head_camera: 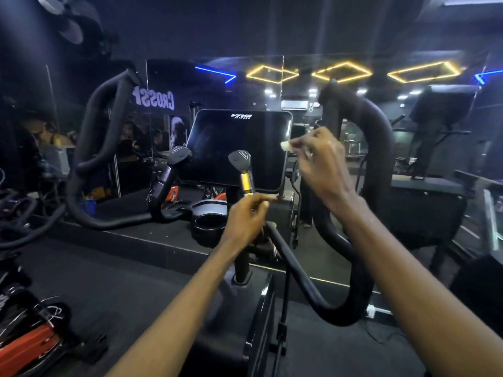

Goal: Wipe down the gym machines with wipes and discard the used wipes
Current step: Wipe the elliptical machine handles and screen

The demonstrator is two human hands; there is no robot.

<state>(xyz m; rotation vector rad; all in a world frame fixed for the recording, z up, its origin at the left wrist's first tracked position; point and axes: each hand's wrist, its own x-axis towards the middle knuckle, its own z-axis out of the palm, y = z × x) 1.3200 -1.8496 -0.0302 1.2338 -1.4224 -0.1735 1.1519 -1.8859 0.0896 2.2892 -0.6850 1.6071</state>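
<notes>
Right hand (324, 159): It pinched a small white wipe (285, 146) between the thumb and the fingers.
Left hand (245, 221): Its fingers were curled round the short handle (243, 170), just under the gold band.
Where the wipe was: It was up in the air, just beside the right edge of the black screen (236, 148). I could not tell if it touched the glass.
Risk 1: The wipe was tiny and bunched up. It could have slipped out of the pinch and dropped to the dark floor, where it would be hard to find.
Risk 2: The screen had pale smears on it. A bunched wipe would likely just push the dirt around and leave streaks.
Risk 3: The short handle stood right in front of the screen. A wide swipe could have bumped into it.
Cup holder (209, 223): 1 round black cup holder sat below the screen. It was too dark to tell what was inside.
Bin: No bin was in view. The used wipe might have ended up left on the machine.
</notes>
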